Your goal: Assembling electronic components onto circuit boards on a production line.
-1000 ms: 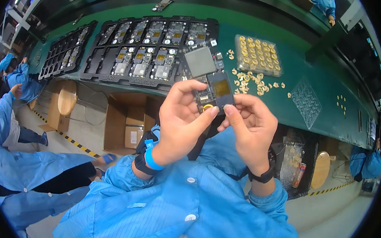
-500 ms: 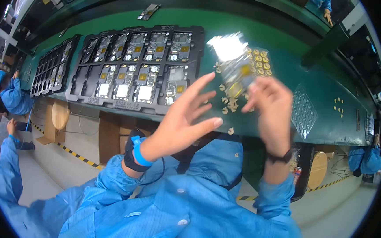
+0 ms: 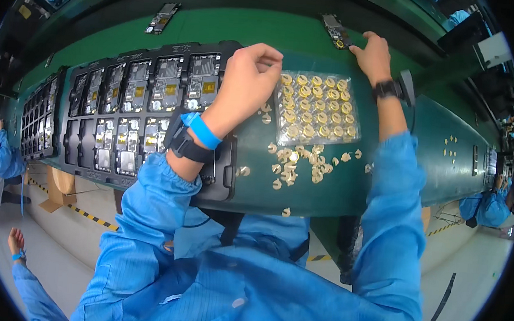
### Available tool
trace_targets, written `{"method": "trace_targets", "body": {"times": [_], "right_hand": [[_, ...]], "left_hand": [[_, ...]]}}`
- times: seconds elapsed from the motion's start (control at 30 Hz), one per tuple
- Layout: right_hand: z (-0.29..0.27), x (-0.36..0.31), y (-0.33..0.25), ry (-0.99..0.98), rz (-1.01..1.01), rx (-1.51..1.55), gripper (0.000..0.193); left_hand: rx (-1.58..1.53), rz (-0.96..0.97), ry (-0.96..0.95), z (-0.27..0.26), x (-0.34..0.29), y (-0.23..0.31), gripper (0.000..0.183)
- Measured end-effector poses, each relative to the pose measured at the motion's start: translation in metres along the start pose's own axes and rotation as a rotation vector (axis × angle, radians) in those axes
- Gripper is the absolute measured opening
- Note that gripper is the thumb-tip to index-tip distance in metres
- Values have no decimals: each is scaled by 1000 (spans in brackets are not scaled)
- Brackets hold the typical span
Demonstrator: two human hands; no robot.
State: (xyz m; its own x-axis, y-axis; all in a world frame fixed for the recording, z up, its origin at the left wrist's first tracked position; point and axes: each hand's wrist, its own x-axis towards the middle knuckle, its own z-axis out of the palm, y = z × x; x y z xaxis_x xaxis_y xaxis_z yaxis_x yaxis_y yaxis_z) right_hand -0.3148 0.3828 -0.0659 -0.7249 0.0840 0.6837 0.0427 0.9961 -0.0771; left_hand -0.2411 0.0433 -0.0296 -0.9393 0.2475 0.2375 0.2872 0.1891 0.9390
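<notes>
Head view: slim dark circuit board (image 3: 334,29) lies on green bench (image 3: 242,25), far side; right hand (image 3: 374,58) just beside, fingers apart, empty. Left hand (image 3: 248,79) curled by clear plastic tray (image 3: 315,140), can't tell if holding anything. Board likely light, stiff, fragile: grip long edges.

We are in an electronics workshop, by the look of it: the long green bench (image 3: 326,195) before us holds black trays (image 3: 224,164) of circuit boards (image 3: 201,82) and a batch of coin cells (image 3: 317,108). We see blue smocks (image 3: 284,287), co-workers (image 3: 7,154) along the line, and striped tape (image 3: 92,216) marking the floor (image 3: 79,237).
</notes>
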Motion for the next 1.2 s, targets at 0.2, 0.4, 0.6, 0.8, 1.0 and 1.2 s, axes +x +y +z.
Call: {"method": "trace_targets", "body": {"times": [0.2, 0.4, 0.6, 0.8, 1.0, 1.2], "right_hand": [[-127, -52, -121, -695, -100, 635, 23], [-132, -59, -118, -685, -72, 658, 15], [-136, -57, -126, -478, -190, 690, 13], [-164, -38, -143, -472, 166, 1208, 13], [-116, -36, -164, -361, 329, 1439, 20], [-106, -49, -180, -416, 336, 1586, 17]], "left_hand": [[-305, -204, 61, -15, -6, -11, 20], [-371, 3, -23, -15, -29, 25, 24], [-536, -29, -65, -98, -111, 166, 36], [-198, 322, 240, -123, -57, 181, 34], [6, 343, -179, -55, 23, 52, 37], [-323, 109, -94, -28, 14, 20, 17]]}}
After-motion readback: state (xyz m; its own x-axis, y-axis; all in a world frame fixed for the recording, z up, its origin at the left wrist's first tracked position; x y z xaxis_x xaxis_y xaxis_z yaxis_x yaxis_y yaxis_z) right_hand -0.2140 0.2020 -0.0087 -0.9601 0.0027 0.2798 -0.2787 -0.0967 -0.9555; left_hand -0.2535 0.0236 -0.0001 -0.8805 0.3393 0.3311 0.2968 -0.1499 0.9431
